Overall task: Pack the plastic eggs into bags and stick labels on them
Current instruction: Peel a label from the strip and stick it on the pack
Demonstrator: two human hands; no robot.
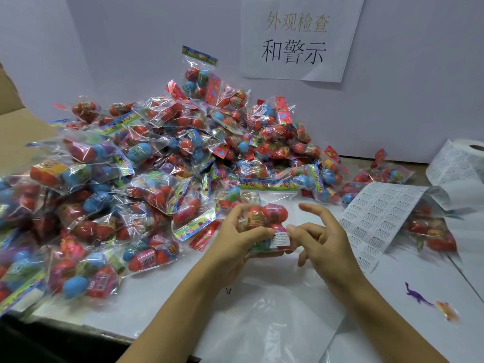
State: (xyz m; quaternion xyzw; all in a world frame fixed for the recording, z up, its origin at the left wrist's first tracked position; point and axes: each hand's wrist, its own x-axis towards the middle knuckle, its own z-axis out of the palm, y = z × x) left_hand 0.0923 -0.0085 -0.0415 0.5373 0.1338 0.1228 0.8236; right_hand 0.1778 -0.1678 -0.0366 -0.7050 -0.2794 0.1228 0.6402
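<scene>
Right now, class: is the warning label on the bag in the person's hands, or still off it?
On. The white warning label lies on the held bag, under the right hand's fingertips.

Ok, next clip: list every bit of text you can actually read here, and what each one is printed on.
"外观检查" and "和警示": white paper sign on the wall.
"WARNING": small white label on the bag of eggs gripped by the left hand and pressed by the right hand; finer lines are unreadable.
"WARNING" headings: label sheet; small print is too small.
Bag headers in the pile: blurred.
</scene>
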